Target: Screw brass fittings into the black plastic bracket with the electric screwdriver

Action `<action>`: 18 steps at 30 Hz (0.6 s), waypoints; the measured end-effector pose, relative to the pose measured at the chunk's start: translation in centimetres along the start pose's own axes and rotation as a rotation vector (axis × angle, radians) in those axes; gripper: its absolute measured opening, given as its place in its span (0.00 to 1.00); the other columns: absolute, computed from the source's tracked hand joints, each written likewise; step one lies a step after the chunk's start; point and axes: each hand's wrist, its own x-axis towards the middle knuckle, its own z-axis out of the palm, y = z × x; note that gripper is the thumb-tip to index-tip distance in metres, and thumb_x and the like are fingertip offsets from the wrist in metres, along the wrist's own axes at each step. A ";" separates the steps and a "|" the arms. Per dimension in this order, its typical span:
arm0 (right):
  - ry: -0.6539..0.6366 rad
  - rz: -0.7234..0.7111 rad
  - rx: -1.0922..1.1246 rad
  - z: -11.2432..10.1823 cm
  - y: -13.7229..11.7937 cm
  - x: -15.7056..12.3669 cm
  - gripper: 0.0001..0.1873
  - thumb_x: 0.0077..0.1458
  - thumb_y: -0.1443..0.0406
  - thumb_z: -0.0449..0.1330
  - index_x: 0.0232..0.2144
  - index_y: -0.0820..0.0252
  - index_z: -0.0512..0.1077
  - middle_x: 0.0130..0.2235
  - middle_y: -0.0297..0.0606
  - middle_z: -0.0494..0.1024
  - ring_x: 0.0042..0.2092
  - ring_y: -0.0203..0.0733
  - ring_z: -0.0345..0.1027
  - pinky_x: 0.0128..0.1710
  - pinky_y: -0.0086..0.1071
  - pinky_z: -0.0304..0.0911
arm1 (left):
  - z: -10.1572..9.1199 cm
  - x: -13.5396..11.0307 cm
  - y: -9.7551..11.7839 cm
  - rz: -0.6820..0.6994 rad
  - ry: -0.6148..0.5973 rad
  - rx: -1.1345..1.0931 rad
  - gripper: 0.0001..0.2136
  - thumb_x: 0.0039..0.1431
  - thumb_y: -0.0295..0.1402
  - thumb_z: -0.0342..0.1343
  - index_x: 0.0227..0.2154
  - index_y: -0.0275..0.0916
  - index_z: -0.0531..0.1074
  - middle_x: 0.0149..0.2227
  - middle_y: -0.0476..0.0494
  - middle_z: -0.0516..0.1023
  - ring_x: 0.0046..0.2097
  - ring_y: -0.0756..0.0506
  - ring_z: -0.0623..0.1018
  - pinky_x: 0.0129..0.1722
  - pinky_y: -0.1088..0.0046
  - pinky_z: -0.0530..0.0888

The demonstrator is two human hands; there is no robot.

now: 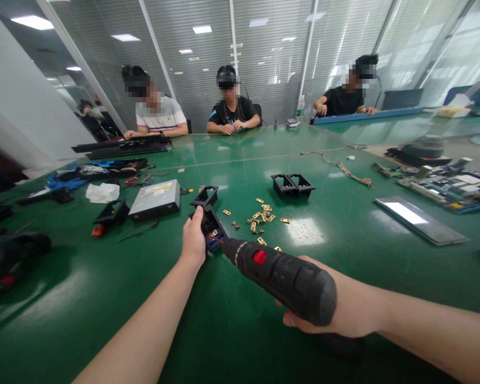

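Observation:
My left hand [194,237] is closed round the left side of a black plastic frame [216,221], tilted up off the green table. Brass-coloured metal shows inside the frame's lower end. In my right hand [304,309] is a black cordless screwdriver [280,272] with a red switch on top. Its tip points left into the frame's lower part; whether it touches a screw there is too small to tell. Just beyond the tool lie several small brass plates [260,216] and a few loose screws [235,225]. Another black frame [205,196] stands right behind the held one.
A double black frame [293,184] stands farther back. Left are a silver disc drive [156,198], a black frame [111,212] and cables [70,178]. A dark flat panel [420,218] and circuit boards [460,184] lie right. Three people sit across the table [240,154].

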 end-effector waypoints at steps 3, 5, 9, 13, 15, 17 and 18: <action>0.012 0.008 -0.023 0.0 -0.1 -0.1 0.20 0.49 0.68 0.85 0.37 0.54 0.79 0.38 0.33 0.86 0.40 0.44 0.80 0.38 0.33 0.73 | 0.0 0.0 -0.1 0.005 0.005 -0.006 0.30 0.68 0.65 0.77 0.49 0.40 0.84 0.44 0.34 0.92 0.47 0.32 0.94 0.49 0.55 0.92; 0.029 0.022 -0.064 0.0 -0.3 -0.2 0.21 0.49 0.67 0.86 0.35 0.54 0.78 0.37 0.32 0.85 0.39 0.44 0.79 0.37 0.33 0.73 | 0.0 0.0 -0.1 0.009 0.007 -0.010 0.30 0.68 0.65 0.76 0.49 0.40 0.84 0.44 0.35 0.92 0.47 0.32 0.94 0.49 0.55 0.92; 0.029 0.022 -0.107 -0.2 -0.4 -0.3 0.20 0.49 0.68 0.86 0.36 0.53 0.78 0.37 0.33 0.86 0.39 0.44 0.79 0.38 0.34 0.73 | 0.0 0.0 -0.2 0.000 0.006 -0.015 0.32 0.67 0.65 0.76 0.50 0.39 0.84 0.44 0.35 0.92 0.44 0.33 0.93 0.48 0.54 0.92; 0.032 -0.003 -0.080 -0.2 0.0 -0.3 0.20 0.50 0.68 0.85 0.36 0.54 0.78 0.37 0.33 0.86 0.38 0.44 0.80 0.37 0.33 0.73 | 0.0 0.1 -0.1 -0.016 0.012 -0.021 0.31 0.67 0.65 0.77 0.49 0.40 0.84 0.43 0.35 0.91 0.45 0.32 0.93 0.48 0.54 0.92; 0.048 0.000 -0.071 -0.1 0.3 -0.3 0.21 0.50 0.68 0.87 0.37 0.55 0.79 0.37 0.33 0.86 0.38 0.43 0.80 0.36 0.32 0.72 | 0.0 0.1 0.0 -0.024 0.011 -0.024 0.29 0.68 0.64 0.77 0.49 0.40 0.84 0.43 0.35 0.91 0.47 0.32 0.93 0.49 0.54 0.92; 0.064 0.017 -0.076 0.0 0.5 -0.3 0.23 0.48 0.67 0.88 0.39 0.55 0.80 0.36 0.32 0.87 0.37 0.43 0.80 0.35 0.32 0.72 | 0.1 0.2 0.0 -0.032 0.005 -0.024 0.29 0.69 0.64 0.76 0.49 0.41 0.84 0.43 0.35 0.91 0.47 0.31 0.93 0.49 0.54 0.92; 0.079 0.023 -0.081 0.0 0.6 -0.4 0.24 0.47 0.67 0.89 0.40 0.55 0.81 0.37 0.32 0.87 0.38 0.43 0.80 0.35 0.32 0.73 | 0.0 0.2 0.0 -0.034 0.003 -0.022 0.30 0.68 0.65 0.77 0.49 0.41 0.84 0.43 0.35 0.91 0.47 0.31 0.93 0.48 0.53 0.92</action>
